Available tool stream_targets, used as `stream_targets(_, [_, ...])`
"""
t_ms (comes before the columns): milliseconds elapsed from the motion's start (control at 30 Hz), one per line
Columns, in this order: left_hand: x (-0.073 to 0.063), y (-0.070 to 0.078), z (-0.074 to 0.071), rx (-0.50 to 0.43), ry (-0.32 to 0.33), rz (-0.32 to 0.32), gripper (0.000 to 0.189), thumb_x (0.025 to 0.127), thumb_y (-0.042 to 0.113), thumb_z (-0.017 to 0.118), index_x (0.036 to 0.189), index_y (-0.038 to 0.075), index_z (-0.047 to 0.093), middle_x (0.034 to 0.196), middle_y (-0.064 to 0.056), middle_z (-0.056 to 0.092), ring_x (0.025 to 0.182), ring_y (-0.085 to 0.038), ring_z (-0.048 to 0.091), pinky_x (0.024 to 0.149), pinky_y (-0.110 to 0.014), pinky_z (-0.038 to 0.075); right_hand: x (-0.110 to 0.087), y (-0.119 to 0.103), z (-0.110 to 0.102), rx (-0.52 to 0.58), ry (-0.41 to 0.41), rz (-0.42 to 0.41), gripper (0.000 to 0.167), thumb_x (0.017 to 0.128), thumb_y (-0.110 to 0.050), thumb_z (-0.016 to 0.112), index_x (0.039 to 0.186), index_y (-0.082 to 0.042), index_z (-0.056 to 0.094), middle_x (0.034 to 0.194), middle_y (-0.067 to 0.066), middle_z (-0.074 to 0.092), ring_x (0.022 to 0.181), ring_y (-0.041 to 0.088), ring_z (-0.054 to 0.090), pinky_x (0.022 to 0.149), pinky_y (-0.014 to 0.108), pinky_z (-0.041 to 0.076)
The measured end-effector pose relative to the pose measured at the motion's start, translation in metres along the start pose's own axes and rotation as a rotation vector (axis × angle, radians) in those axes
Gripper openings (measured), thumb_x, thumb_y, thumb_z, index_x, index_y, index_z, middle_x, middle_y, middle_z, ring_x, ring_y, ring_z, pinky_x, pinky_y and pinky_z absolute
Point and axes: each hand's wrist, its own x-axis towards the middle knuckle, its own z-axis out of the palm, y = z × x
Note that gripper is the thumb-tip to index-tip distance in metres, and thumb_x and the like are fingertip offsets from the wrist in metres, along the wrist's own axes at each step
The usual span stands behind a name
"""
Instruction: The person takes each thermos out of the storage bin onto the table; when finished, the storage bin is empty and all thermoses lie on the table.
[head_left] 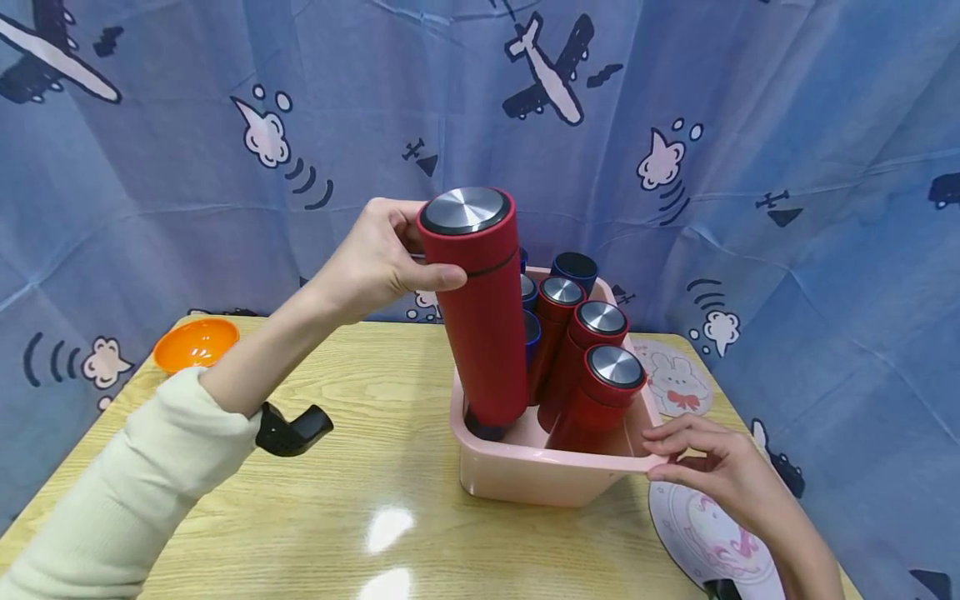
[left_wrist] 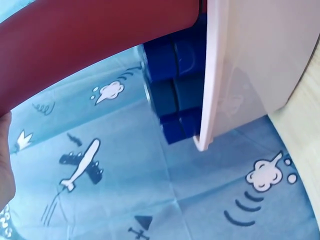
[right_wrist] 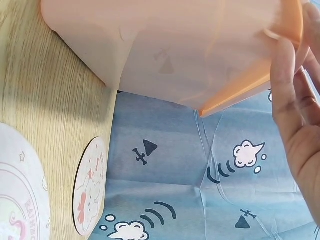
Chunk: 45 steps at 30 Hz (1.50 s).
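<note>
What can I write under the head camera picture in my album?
The left hand grips a tall red bottle while the right hand holds the pink bin by its rim.

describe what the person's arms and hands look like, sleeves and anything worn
The left hand is ungloved; a wrinkled cream sleeve ends on that forearm, with a curved black fitting beside its cuff. The right hand is ungloved too, no sleeve showing.

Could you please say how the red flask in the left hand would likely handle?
The red flask is probably stiff: its wall shows no dent where the left hand grips it. Tall and narrow, it might tip if pushed while upright; lying down, its round body could roll.
</note>
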Motion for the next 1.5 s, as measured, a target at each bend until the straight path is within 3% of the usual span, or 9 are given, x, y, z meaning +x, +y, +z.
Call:
stream_targets(133, [-0.002,0.005,-0.011,-0.012,0.009,0.046,0.048,0.071,0.007,0.085,0.11,-0.01,0.065,0.092,-0.011,0.071,0.083,-0.029,0.067,0.071,-0.034,0.057,0.001,-0.001,-0.001,0.003,-0.007,-0.006,0.031,0.067,0.015,0.077,0.094,0.0,0.074,0.1,-0.006,0.066,0.09,0.001,0.06,0.063,0.022,0.056])
stream_targets(300, [-0.007,0.013,-0.024,-0.035,0.036,0.072,0.063,0.061,0.028,0.09,0.108,-0.008,0.067,0.093,-0.012,0.071,0.085,-0.028,0.068,0.074,-0.033,0.057,0.008,-0.004,-0.006,-0.035,-0.064,-0.044,0.03,0.066,0.011,0.079,0.093,-0.003,0.075,0.097,-0.004,0.068,0.087,0.001,0.06,0.06,0.021,0.056])
stream_targets(500, [-0.019,0.02,-0.042,-0.002,0.09,0.064,0.045,0.065,0.018,0.089,0.102,0.0,0.072,0.091,-0.011,0.071,0.082,-0.025,0.068,0.073,-0.029,0.056,0.026,-0.009,-0.02,-0.109,-0.246,-0.102,0.028,0.069,-0.004,0.083,0.093,-0.013,0.075,0.095,-0.001,0.067,0.088,0.001,0.058,0.057,0.022,0.055])
stream_targets(700, [-0.027,0.018,-0.056,0.08,0.121,0.001,0.033,0.071,0.009,0.085,0.101,0.0,0.072,0.089,-0.008,0.071,0.08,-0.023,0.067,0.068,-0.026,0.055,0.041,-0.01,-0.036,-0.117,-0.413,0.014,0.033,0.072,-0.025,0.084,0.101,-0.012,0.074,0.116,0.015,0.061,0.104,0.001,0.054,0.067,0.028,0.058])
stream_targets(833, [-0.03,0.012,-0.063,0.214,0.136,-0.08,0.033,0.077,0.005,0.079,0.107,-0.003,0.069,0.089,-0.004,0.071,0.081,-0.022,0.066,0.067,-0.027,0.054,0.045,-0.011,-0.042,-0.155,-0.454,0.038,0.032,0.07,-0.028,0.085,0.098,-0.016,0.075,0.121,0.021,0.058,0.109,0.02,0.056,0.069,0.031,0.058])
stream_targets(933, [-0.03,0.003,-0.07,0.299,0.122,-0.129,0.034,0.078,0.001,0.078,0.11,-0.005,0.066,0.088,-0.003,0.071,0.08,-0.021,0.066,0.067,-0.027,0.054,0.05,-0.012,-0.042,-0.174,-0.479,0.03,0.028,0.071,-0.029,0.085,0.095,-0.02,0.075,0.119,0.019,0.059,0.103,0.035,0.057,0.068,0.031,0.058])
stream_targets(1100, [-0.032,-0.023,-0.086,0.37,0.059,-0.163,0.042,0.074,-0.007,0.078,0.113,-0.009,0.064,0.087,-0.001,0.071,0.077,-0.018,0.065,0.067,-0.026,0.055,0.06,-0.013,-0.042,-0.172,-0.541,0.013,0.026,0.072,-0.033,0.083,0.093,-0.021,0.076,0.113,0.014,0.061,0.101,0.035,0.058,0.068,0.031,0.058])
stream_targets(1300, [-0.035,-0.065,-0.098,0.273,-0.06,-0.172,0.046,0.072,-0.015,0.074,0.114,-0.018,0.057,0.088,0.005,0.071,0.077,-0.012,0.066,0.071,-0.023,0.055,0.067,-0.014,-0.044,-0.174,-0.579,0.049,0.024,0.072,-0.031,0.084,0.093,-0.021,0.077,0.112,0.012,0.062,0.101,0.033,0.057,0.07,0.03,0.058])
stream_targets(1500, [-0.033,-0.101,-0.1,0.201,-0.13,-0.257,0.045,0.073,-0.014,0.072,0.115,-0.017,0.057,0.09,0.002,0.071,0.078,-0.012,0.065,0.073,-0.023,0.054,0.066,-0.012,-0.042,-0.159,-0.565,0.051,0.024,0.071,-0.029,0.084,0.092,-0.02,0.077,0.111,0.011,0.062,0.101,0.029,0.056,0.07,0.03,0.058])
